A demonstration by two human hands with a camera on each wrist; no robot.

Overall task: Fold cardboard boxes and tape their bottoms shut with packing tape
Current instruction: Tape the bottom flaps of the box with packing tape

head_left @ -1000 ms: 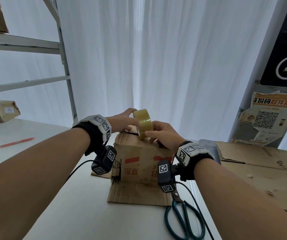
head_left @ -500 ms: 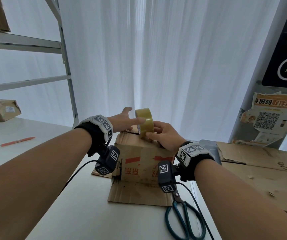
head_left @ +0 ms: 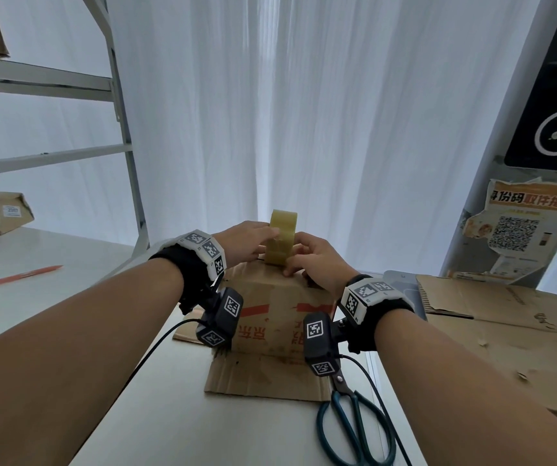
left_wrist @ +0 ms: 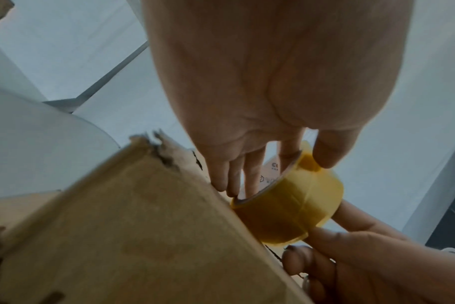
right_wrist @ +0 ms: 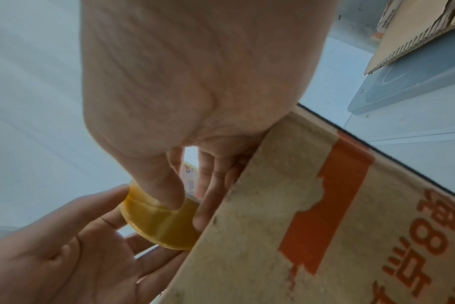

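While left hand (head_left: pixel 248 242) steadies tape roll (head_left: pixel 281 237) atop box (head_left: pixel 270 317), right hand (head_left: pixel 317 260) pinches its rim, probably hunting the end.

Box on the counter, tape roll on top

The yellowish packing tape roll (head_left: pixel 282 238) stands upon the brown cardboard box (head_left: pixel 280 317); teal-handled scissors (head_left: pixel 354 425) lie before it, flattened brown cardboard sheets (head_left: pixel 505 331) right.

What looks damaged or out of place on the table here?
The cardboard box is worn: its top corner is torn and ragged, and its red print is partly peeled. The scissors lie with their tip under the box's flattened flap. Torn cardboard sheets are piled on the right.
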